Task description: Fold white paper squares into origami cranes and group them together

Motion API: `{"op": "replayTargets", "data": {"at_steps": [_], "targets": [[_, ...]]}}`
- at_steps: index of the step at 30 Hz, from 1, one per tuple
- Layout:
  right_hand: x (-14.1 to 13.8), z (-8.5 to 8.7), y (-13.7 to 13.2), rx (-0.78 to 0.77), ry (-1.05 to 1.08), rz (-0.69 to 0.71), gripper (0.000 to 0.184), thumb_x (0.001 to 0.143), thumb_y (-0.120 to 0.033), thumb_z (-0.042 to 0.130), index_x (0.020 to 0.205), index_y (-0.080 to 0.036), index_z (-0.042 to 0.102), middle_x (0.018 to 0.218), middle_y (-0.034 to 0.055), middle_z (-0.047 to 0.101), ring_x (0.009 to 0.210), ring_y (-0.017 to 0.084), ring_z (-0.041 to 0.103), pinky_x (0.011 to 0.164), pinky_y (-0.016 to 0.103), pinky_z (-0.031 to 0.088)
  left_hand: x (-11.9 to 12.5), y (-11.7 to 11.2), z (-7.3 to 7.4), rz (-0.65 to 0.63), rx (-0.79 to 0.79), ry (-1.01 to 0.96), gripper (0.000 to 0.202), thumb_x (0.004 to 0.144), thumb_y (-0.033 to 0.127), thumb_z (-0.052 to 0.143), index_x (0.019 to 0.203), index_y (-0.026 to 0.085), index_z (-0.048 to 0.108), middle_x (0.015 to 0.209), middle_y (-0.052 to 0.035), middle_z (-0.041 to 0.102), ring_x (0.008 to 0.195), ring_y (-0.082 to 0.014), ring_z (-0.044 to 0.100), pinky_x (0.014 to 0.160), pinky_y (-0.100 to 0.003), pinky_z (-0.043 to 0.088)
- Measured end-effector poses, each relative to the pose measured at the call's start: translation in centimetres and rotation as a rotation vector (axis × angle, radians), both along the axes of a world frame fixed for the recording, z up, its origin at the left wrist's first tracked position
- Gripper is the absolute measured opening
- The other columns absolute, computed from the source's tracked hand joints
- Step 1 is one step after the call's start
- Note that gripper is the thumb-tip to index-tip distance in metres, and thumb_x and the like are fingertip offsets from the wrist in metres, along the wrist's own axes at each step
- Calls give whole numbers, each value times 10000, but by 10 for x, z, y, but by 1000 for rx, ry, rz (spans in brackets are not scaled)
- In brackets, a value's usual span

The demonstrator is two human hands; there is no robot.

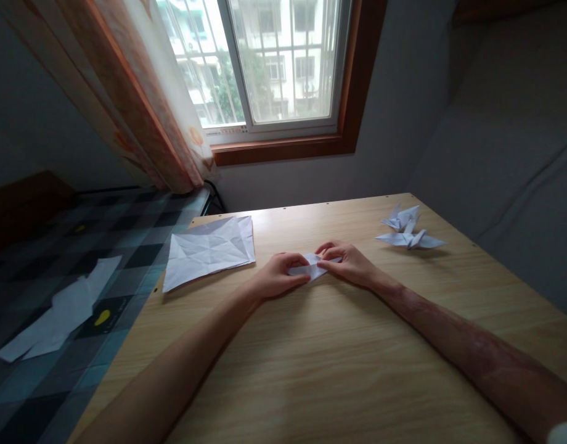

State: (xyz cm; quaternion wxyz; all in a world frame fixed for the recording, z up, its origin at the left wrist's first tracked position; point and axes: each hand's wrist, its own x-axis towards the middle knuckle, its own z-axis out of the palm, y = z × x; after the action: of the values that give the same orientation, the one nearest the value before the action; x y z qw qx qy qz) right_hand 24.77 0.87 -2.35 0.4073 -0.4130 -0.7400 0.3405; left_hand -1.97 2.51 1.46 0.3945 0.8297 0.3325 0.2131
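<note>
Between my two hands, near the middle of the wooden table (283,357), is a small piece of folded white paper (314,270). My left hand (281,274) grips its left side, with the thumb along the near edge. My right hand (346,262) pinches the right side between thumb and fingers. Parts of the paper are covered by the fingers, so its exact folded shape cannot be made out. Over to the right sit white paper cranes, one (410,239) in front and another (401,217) just behind it.
Creased white sheets (209,250) lie at the table's far left. Left of the table, a checked bed cover (140,240) carries white paper strips (64,314). Behind are a barred window (288,61), an orange curtain (140,92) and a grey wall (509,123) on the right.
</note>
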Motion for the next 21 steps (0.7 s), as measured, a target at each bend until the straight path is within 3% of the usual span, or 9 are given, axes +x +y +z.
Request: {"op": "replayTargets", "data": {"at_steps": [11,16,21], "targets": [[-1,2,-1,44,-65,-39,245,917,-332,786,699,-228,752,1099,76,782,1037,242,715,969,384,535,4,-10,-7,93,217,91,260,968,415,729,1139,220,749,990,-36,767,931,-226,683,919,-353,523],[-1,3,-1,116,-108,-62,201,905,-283,791,717,-233,743,1078,68,790,1085,261,689,1028,411,491,2,-10,-11,101,252,90,345,925,443,807,1186,228,737,1159,-82,731,1041,-256,688,974,-395,544],[0,0,1,159,-104,-34,50,891,-230,791,932,-255,779,1090,54,786,1099,273,684,1034,420,498,1,-11,-15,62,405,49,428,945,418,803,1314,235,684,1435,-147,649,1313,-329,606,1142,-490,512]]}}
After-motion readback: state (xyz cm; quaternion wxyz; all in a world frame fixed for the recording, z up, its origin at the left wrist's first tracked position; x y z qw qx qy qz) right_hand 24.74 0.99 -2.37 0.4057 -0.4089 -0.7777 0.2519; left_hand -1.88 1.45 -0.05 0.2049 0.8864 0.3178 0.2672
